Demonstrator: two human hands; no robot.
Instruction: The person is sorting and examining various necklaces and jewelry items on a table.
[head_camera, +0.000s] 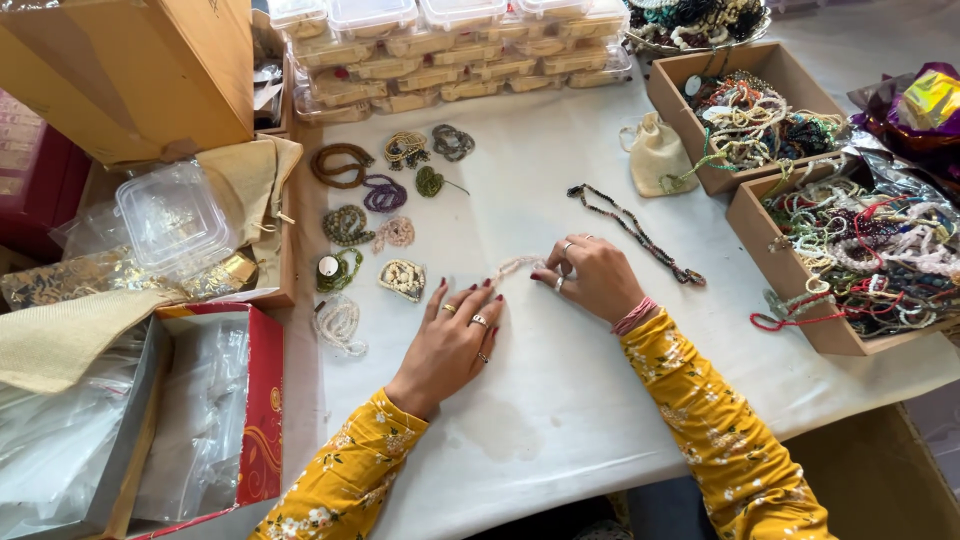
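My right hand (590, 277) pinches one end of a pale pink bead strand (517, 266) that lies on the white table cover (560, 400). My left hand (455, 335) rests flat on the cover with its fingertips near the strand's other end. Both wrists wear yellow flowered sleeves. Left of my hands lie several coiled bead strings, among them a cream coil (403, 279), a white coil (340, 325) and a green coil (345, 268). A long dark bead strand (635, 233) stretches across the cover just beyond my right hand.
Two cardboard boxes (700, 120) (775, 250) full of tangled bead strings stand at the right. A small cloth pouch (655, 155) sits beside them. Stacked clear plastic boxes (450, 50) line the far edge. A red box (262, 400) with plastic bags is at the left.
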